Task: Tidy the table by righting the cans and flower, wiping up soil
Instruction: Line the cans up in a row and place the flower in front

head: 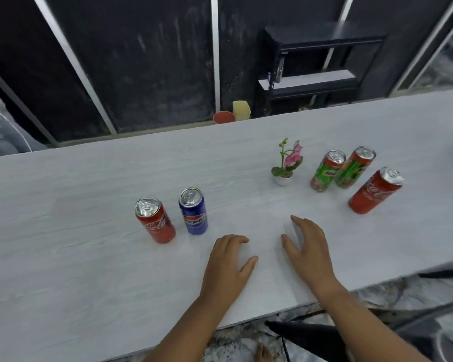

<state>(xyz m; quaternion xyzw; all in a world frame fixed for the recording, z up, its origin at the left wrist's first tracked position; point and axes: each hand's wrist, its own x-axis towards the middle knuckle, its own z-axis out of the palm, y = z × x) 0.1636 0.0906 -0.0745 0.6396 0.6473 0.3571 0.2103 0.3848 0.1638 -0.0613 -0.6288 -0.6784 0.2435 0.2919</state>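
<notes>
Several cans stand upright on the white table [76, 231]. A red Coca-Cola can [155, 220] and a blue Pepsi can [193, 211] are at the left. Two green Milo cans [324, 171] [354, 169] and another red Coca-Cola can [375, 191] are at the right. A small pink flower in a white pot [286, 165] stands upright between the groups. My left hand [226, 265] and my right hand [307, 248] rest flat on the table near its front edge, fingers apart, holding nothing. I see no soil on the table.
A red bowl [224, 117] and a yellow cup [241, 110] sit beyond the table's far edge. A dark shelf unit [319, 64] stands behind. The table's front edge runs close under my wrists; a black chair part [306, 333] lies below.
</notes>
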